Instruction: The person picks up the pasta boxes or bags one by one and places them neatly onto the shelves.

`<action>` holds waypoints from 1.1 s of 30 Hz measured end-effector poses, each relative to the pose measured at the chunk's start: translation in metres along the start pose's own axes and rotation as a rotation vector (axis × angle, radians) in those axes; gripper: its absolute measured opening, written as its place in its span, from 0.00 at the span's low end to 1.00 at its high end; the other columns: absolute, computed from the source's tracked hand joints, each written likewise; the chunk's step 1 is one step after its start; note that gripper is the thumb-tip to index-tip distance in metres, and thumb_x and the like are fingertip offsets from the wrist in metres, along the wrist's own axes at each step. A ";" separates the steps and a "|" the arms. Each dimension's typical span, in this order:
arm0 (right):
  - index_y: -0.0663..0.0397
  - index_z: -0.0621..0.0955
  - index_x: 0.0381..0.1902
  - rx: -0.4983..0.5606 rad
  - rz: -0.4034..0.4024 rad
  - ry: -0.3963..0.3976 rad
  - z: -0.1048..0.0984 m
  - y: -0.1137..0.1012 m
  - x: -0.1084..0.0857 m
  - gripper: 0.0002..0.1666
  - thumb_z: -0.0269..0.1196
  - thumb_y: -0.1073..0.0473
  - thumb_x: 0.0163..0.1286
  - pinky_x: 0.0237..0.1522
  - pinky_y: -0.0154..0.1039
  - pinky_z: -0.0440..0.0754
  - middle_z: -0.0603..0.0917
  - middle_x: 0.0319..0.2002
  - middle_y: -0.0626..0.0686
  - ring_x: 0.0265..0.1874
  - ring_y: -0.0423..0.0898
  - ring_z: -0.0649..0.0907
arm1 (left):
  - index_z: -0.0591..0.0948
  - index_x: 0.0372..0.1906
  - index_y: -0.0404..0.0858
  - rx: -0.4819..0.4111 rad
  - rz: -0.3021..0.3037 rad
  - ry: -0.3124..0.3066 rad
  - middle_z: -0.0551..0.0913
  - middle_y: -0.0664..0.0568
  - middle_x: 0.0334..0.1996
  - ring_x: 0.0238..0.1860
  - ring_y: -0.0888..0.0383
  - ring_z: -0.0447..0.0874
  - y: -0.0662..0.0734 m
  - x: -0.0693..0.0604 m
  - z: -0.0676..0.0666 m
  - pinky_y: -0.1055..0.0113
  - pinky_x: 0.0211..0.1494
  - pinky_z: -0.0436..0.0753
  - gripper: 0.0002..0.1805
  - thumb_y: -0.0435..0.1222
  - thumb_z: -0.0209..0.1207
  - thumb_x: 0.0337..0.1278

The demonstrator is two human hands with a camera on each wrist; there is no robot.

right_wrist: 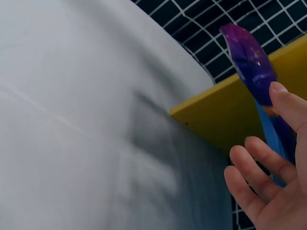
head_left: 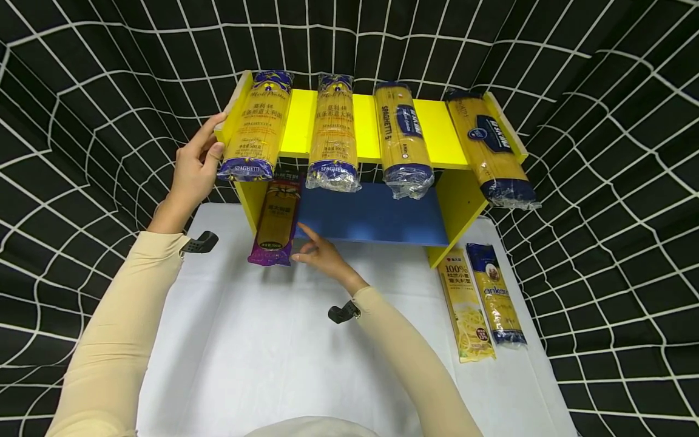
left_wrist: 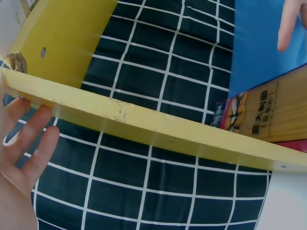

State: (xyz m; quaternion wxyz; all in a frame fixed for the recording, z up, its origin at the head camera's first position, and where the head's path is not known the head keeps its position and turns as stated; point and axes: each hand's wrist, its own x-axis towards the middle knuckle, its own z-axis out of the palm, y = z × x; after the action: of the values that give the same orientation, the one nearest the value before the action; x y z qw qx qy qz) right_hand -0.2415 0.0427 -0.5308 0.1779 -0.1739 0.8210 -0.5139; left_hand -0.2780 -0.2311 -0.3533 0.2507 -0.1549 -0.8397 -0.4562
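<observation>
In the head view my left hand (head_left: 195, 167) holds the front end of the upper left side panel of a yellow shelf rack (head_left: 300, 124). The left wrist view shows several fingers (left_wrist: 41, 143) against the panel's outer side; the thumb is out of sight there. My right hand (head_left: 326, 258) is at the right edge of a purple spaghetti pack (head_left: 277, 215), fingers loosely extended. That pack lies at the left end of the blue lower shelf (head_left: 371, 212), its purple end over the front edge. In the right wrist view the thumb (right_wrist: 288, 103) overlaps the pack; contact is unclear.
Along the upper shelf lie several spaghetti packs, including a blue-ended one (head_left: 334, 130) and a dark-blue one (head_left: 491, 149). On the white table (head_left: 262, 352), right of the rack, are a yellow pasta pack (head_left: 466, 309) and a blue-topped pack (head_left: 496, 297). Black grid cloth (head_left: 71, 200) surrounds everything.
</observation>
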 end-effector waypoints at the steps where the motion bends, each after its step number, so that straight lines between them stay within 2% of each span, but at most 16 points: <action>1: 0.23 0.52 0.78 -0.011 0.006 0.006 -0.003 0.001 -0.001 0.50 0.67 0.48 0.67 0.51 0.45 0.83 0.83 0.47 0.55 0.41 0.48 0.86 | 0.67 0.73 0.60 0.000 0.001 0.000 0.82 0.40 0.59 0.39 0.75 0.77 0.000 0.000 0.000 0.84 0.41 0.76 0.27 0.39 0.50 0.74; 7: 0.19 0.53 0.77 -0.042 0.017 0.040 -0.019 0.007 -0.008 0.49 0.67 0.46 0.66 0.55 0.48 0.82 0.83 0.49 0.54 0.46 0.48 0.85 | 0.67 0.73 0.59 -0.011 0.010 0.003 0.82 0.40 0.60 0.41 0.75 0.77 0.000 0.001 0.001 0.84 0.42 0.76 0.27 0.39 0.50 0.74; 12: 0.19 0.54 0.76 -0.039 0.000 0.069 -0.030 0.012 -0.014 0.48 0.67 0.46 0.66 0.53 0.46 0.83 0.84 0.48 0.54 0.44 0.48 0.86 | 0.67 0.73 0.59 -0.008 0.006 0.005 0.81 0.40 0.60 0.41 0.75 0.77 0.001 0.002 0.001 0.84 0.43 0.76 0.27 0.39 0.50 0.74; 17: 0.29 0.58 0.77 0.006 -0.042 0.128 -0.043 0.021 -0.021 0.47 0.68 0.51 0.66 0.49 0.45 0.85 0.86 0.45 0.57 0.42 0.49 0.87 | 0.67 0.73 0.60 -0.008 -0.012 -0.002 0.81 0.41 0.61 0.40 0.75 0.77 0.001 0.001 0.001 0.82 0.42 0.77 0.27 0.39 0.51 0.74; 20: 0.39 0.59 0.78 0.033 -0.088 0.152 -0.052 0.026 -0.024 0.47 0.68 0.57 0.66 0.48 0.45 0.86 0.87 0.44 0.62 0.41 0.56 0.88 | 0.67 0.73 0.59 -0.009 -0.015 -0.003 0.81 0.41 0.61 0.40 0.75 0.77 0.000 0.001 0.001 0.82 0.40 0.76 0.27 0.39 0.51 0.74; 23: 0.41 0.58 0.78 0.085 -0.086 0.169 -0.062 0.030 -0.029 0.47 0.67 0.61 0.67 0.46 0.45 0.86 0.86 0.45 0.65 0.43 0.62 0.87 | 0.67 0.73 0.59 -0.006 -0.009 0.000 0.81 0.41 0.60 0.39 0.75 0.77 0.000 0.001 0.001 0.83 0.38 0.75 0.27 0.39 0.51 0.73; 25: 0.39 0.57 0.78 0.129 -0.064 0.176 -0.070 0.031 -0.033 0.47 0.67 0.61 0.67 0.46 0.45 0.85 0.85 0.46 0.66 0.42 0.59 0.87 | 0.67 0.73 0.59 -0.005 -0.003 0.003 0.82 0.40 0.60 0.39 0.75 0.77 -0.001 0.001 0.000 0.84 0.39 0.75 0.27 0.39 0.51 0.73; 27: 0.40 0.56 0.79 0.163 -0.028 0.176 -0.079 0.025 -0.041 0.48 0.67 0.61 0.67 0.43 0.43 0.84 0.84 0.47 0.66 0.39 0.52 0.87 | 0.67 0.73 0.59 -0.004 0.000 0.006 0.82 0.40 0.60 0.39 0.75 0.77 -0.001 0.001 0.000 0.84 0.39 0.75 0.27 0.39 0.51 0.73; 30: 0.36 0.55 0.79 0.163 -0.006 0.190 -0.090 0.028 -0.048 0.48 0.66 0.57 0.68 0.46 0.50 0.84 0.84 0.47 0.63 0.36 0.41 0.84 | 0.67 0.73 0.60 -0.006 -0.006 0.005 0.82 0.41 0.60 0.40 0.76 0.77 0.000 0.001 0.000 0.86 0.42 0.75 0.27 0.39 0.51 0.74; 33: 0.39 0.54 0.79 0.160 0.003 0.205 -0.101 0.029 -0.058 0.48 0.65 0.56 0.69 0.50 0.55 0.84 0.85 0.45 0.61 0.37 0.40 0.85 | 0.67 0.73 0.60 -0.008 -0.015 0.002 0.82 0.41 0.60 0.40 0.76 0.77 0.000 0.001 0.000 0.86 0.42 0.76 0.27 0.39 0.50 0.74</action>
State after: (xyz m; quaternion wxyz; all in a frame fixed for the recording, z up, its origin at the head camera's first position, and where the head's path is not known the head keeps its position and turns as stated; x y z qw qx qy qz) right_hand -0.2416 0.1609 -0.5096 0.1072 -0.1046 0.7916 -0.5924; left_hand -0.2785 -0.2312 -0.3528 0.2473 -0.1491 -0.8389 -0.4614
